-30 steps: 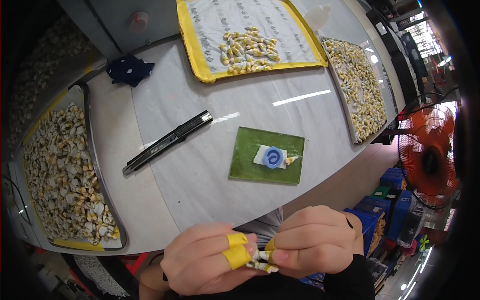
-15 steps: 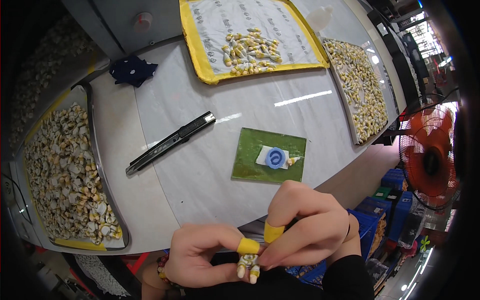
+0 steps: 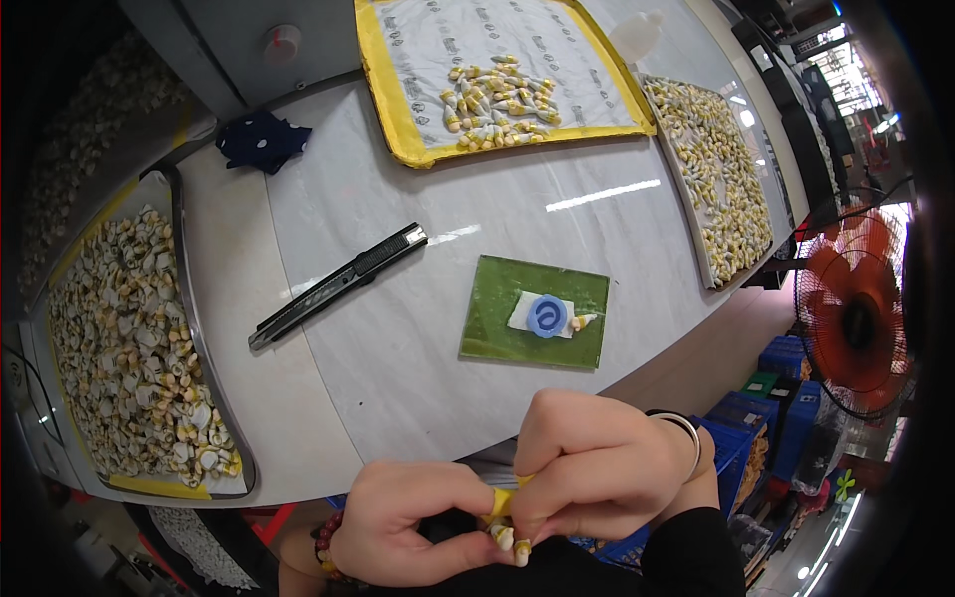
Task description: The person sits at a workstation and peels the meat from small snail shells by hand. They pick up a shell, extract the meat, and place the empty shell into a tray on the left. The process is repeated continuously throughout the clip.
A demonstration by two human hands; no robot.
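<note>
My left hand [image 3: 413, 522] and my right hand [image 3: 587, 463] meet just below the table's near edge, fingers pinched together on a few small white and yellow pieces [image 3: 507, 537]. Yellow tape wraps the fingertips [image 3: 500, 500]. Beyond the hands, on the white table [image 3: 398, 378], lies a green mat [image 3: 534, 313] with a blue round disc [image 3: 546, 315] on a white patch and one small piece [image 3: 582, 321] beside it. A black utility knife [image 3: 338, 286] lies left of the mat.
A metal tray [image 3: 189, 328] heaped with small white and yellow pieces stands at the left. A yellow-rimmed tray [image 3: 383, 99] with a smaller pile sits at the back, another full tray [image 3: 721, 179] at the right. A dark blue cloth [image 3: 261, 139], a white bottle [image 3: 637, 35], a red fan [image 3: 858, 318].
Both hands stayed pressed together below the table edge and shifted slightly right; the right hand now covers more of the left fingertips. The pieces still hang beneath the fingers.
</note>
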